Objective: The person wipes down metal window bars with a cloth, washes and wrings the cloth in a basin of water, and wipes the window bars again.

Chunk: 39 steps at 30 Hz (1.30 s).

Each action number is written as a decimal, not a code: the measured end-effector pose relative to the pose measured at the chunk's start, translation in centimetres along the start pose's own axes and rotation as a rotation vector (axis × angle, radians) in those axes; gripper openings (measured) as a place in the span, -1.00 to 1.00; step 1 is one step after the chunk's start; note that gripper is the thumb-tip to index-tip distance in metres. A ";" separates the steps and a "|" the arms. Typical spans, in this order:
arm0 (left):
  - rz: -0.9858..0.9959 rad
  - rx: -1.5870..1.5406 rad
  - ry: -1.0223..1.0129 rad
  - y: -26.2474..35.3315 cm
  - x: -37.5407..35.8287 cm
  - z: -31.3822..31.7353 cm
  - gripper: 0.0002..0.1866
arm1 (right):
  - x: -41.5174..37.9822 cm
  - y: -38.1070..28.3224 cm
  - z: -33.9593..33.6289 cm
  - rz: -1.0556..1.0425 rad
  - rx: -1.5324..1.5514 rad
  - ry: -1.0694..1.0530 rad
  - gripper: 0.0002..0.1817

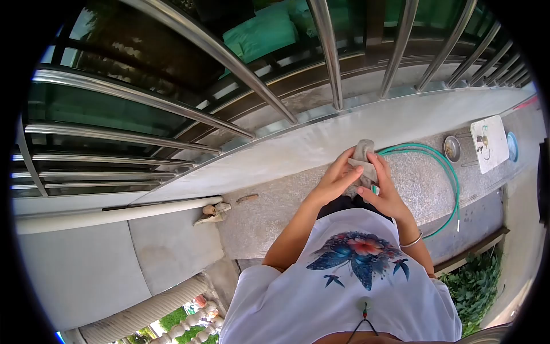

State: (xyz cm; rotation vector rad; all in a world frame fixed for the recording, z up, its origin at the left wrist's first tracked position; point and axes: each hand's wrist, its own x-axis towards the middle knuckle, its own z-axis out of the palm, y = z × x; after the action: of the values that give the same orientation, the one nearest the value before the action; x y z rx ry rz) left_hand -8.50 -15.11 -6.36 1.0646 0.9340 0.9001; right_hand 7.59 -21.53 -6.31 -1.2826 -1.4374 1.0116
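A crumpled grey cloth (363,153) is bunched between my two hands, in front of my white shirt. My left hand (338,179) has its fingers closed around the cloth's left side, thumb pointing across it. On the other side, my right hand (385,189) grips the cloth, fingers along its right edge and thumb below. A bracelet (411,239) circles my right wrist. Part of the cloth is hidden behind my fingers.
Metal window bars (326,54) run along the wall ahead, with dark glass behind. A green hose (456,183) curves over the ground to the right. Beyond it are a metal bowl (452,149), a white board (490,144) and a blue basin (512,147). A white pipe (120,215) lies left.
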 end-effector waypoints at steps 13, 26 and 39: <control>0.550 0.447 0.397 5.3 6.2 -10.7 -0.73 | 14.9 0.5 10.6 -0.241 -1.028 0.181 -0.28; 0.560 0.401 0.209 6.9 7.3 -13.1 -0.69 | 7.6 7.1 1.2 0.065 -0.429 0.475 -0.37; 0.470 0.015 0.240 7.7 9.6 -8.2 -0.88 | 14.4 3.0 0.2 -0.111 -1.187 0.377 -0.47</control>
State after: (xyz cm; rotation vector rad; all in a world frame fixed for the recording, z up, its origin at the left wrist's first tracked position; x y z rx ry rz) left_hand -13.94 -1.95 -2.44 1.2325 0.9004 1.4353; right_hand 7.72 -6.88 -7.66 -2.0104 -1.8022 -0.2983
